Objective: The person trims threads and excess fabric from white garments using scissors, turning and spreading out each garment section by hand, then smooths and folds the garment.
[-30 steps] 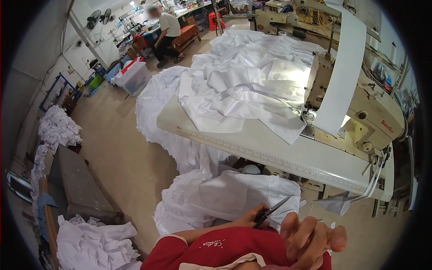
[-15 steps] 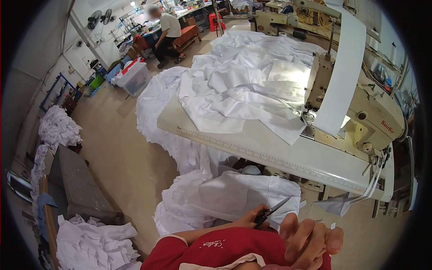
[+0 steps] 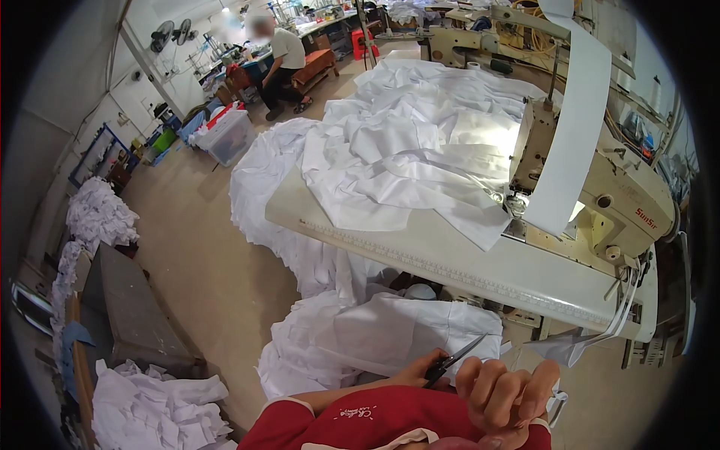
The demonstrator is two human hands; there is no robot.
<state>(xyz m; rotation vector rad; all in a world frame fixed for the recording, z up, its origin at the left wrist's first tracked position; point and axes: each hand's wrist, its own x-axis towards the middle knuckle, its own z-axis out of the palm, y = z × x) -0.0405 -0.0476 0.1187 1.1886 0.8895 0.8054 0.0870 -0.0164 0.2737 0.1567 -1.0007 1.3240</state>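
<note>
My left hand (image 3: 421, 369) is closed around the dark handles of a pair of scissors (image 3: 463, 351), low in front of my red shirt. The blades look closed and point up and to the right over white fabric (image 3: 382, 326) draped below the table. My right hand (image 3: 506, 397) is raised close to the camera beside my chest, its fingers curled in. Whatever may be inside those fingers is hidden. Ahead, a large heap of white fabric (image 3: 405, 142) covers the sewing table (image 3: 420, 251), one corner lying near the needle of the sewing machine (image 3: 626, 202).
A wide white strip (image 3: 576, 127) hangs down in front of the machine. Narrow white strips (image 3: 626, 307) dangle off the table's right end. White cloth piles (image 3: 157, 405) lie at lower left beside a grey metal chute (image 3: 139, 307). A person (image 3: 285, 60) sits far back near a plastic bin (image 3: 225, 135).
My right hand has turned slightly and shifted a little left, its fingers still curled. The scissors have stayed nearly in place in my left hand. The whole view has shifted slightly.
</note>
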